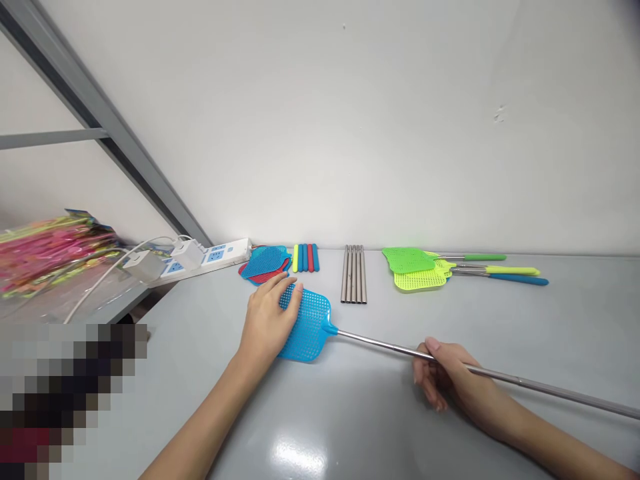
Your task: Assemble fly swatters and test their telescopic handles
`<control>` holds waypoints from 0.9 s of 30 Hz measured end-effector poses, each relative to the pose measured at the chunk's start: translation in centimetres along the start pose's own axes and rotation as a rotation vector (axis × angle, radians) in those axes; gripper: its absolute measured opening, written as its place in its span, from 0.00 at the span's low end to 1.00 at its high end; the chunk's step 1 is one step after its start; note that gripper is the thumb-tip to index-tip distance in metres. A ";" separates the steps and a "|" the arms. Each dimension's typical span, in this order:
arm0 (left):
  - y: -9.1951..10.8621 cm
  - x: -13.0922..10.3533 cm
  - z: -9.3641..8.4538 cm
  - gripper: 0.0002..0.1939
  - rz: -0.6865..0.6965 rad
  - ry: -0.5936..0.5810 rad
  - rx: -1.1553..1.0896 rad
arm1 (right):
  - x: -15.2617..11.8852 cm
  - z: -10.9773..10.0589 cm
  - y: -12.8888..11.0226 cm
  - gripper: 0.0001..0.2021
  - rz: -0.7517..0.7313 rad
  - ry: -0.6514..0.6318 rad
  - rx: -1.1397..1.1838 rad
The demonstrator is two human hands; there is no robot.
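A blue mesh swatter head (311,327) is joined to a long extended metal rod (380,343), which runs right and leaves the frame. My left hand (270,310) lies over the left part of the blue head, its thumb on the mesh and its fingers partly hidden. Below and around the rod, my right hand (447,373) holds it between thumb and fingers. Behind my left hand is a pile of blue and red mesh heads (267,261). Beside the pile are several coloured handle sleeves (305,258). Several short metal tubes (354,275) stand in a row farther right.
Green, yellow and blue swatters (423,269) lie at the back right of the grey table (380,440). A white power strip (215,259) with plugs and cables is at the left. Colourful packaged items (55,250) lie beyond it, near a metal frame (110,123).
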State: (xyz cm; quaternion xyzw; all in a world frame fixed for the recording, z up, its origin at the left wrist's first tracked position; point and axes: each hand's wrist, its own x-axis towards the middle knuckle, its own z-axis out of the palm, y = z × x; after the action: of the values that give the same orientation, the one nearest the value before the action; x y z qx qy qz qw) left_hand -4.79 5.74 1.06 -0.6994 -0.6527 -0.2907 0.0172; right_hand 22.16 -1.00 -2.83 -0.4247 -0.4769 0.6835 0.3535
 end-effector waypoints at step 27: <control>-0.2 0.3 -0.5 0.20 -0.214 -0.131 -0.123 | 0.0 0.1 -0.2 0.24 -0.005 0.030 0.085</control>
State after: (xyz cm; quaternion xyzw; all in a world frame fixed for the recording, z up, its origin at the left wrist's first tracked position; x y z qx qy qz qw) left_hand -5.14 5.86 1.54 -0.6432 -0.7041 -0.2840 -0.0995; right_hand 22.11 -0.92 -2.61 -0.4186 -0.4431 0.6958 0.3799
